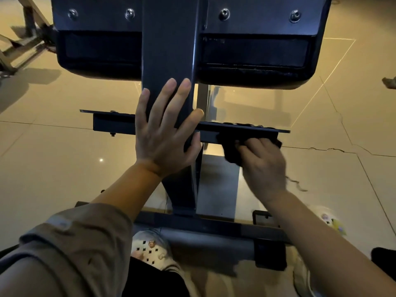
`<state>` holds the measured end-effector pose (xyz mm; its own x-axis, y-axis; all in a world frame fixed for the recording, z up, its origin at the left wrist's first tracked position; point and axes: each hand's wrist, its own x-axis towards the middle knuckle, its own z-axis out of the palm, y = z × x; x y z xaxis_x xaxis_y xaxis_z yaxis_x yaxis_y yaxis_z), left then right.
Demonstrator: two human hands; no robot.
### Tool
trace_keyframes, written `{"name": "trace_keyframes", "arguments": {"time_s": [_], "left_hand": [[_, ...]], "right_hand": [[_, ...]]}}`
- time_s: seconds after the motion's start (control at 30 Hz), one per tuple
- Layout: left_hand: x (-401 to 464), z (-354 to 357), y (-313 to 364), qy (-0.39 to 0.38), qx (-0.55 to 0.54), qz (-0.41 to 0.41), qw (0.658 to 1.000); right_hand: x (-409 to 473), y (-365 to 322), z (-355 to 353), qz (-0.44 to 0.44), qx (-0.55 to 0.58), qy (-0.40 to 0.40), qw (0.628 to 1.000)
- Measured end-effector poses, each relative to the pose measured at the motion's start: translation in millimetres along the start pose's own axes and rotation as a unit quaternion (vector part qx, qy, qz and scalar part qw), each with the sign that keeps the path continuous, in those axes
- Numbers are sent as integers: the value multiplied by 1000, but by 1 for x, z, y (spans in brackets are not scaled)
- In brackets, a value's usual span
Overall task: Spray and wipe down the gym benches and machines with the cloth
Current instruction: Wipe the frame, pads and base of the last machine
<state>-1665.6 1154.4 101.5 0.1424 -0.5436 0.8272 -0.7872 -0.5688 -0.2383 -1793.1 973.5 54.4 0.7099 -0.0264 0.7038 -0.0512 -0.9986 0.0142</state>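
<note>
The left hand (162, 133) is lying flat with its fingers straight and spread on the dark central post (169, 50) of the gym bench, the thumb reaching over the edge of the cross bar (120, 123) that is running left to right under the pad. Its grip is released; it is only pressing on the metal. The right hand (264, 163) is clenching a dark cloth (231, 148) and is pushing it against the right half of that cross bar, just beside the left thumb. The cloth is bunching under the fingers and is reaching up to the bar's lower edge. Above both hands the underside of the padded seat (252, 54) is showing, with four bolts (224, 13) in its metal plate. Below, the foot bar (205, 230) of the frame is lying on the glossy tiled floor (53, 146), and a light perforated shoe (150, 249) is touching it. A tan sleeve (70, 249) is covering the left upper arm.
</note>
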Motion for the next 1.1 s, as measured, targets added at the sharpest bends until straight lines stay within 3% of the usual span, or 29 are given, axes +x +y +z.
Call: {"name": "trace_keyframes", "arguments": {"time_s": [0.17,0.3,0.47,0.63,0.8,0.93,1.0,1.1], "left_hand": [[1,-1,-1,-5,9,2,1000],[0,-1,-2,-4,4,4,1000],[-1,1,-1,1,5,0,1000],[-1,1,-1,3,5,-2,1000],[0,1,-1,-1,2,3,1000],[0,0,-2,4,3,7,1000],[0,0,-2,2,0,5,1000],[0,0,-1,0,1,3,1000]], "right_hand": [[39,-47,15,-55,46,-44,996],[20,-17,9,-81,15,-61,995],[-23,30,-12,22,-20,12,999],[-13,1,-2,132,31,46,990],[28,-49,14,54,80,-42,995],[30,-42,9,8,80,-86,993],[16,-25,2,-5,53,-83,995],[-12,7,-10,46,28,-47,997]]}}
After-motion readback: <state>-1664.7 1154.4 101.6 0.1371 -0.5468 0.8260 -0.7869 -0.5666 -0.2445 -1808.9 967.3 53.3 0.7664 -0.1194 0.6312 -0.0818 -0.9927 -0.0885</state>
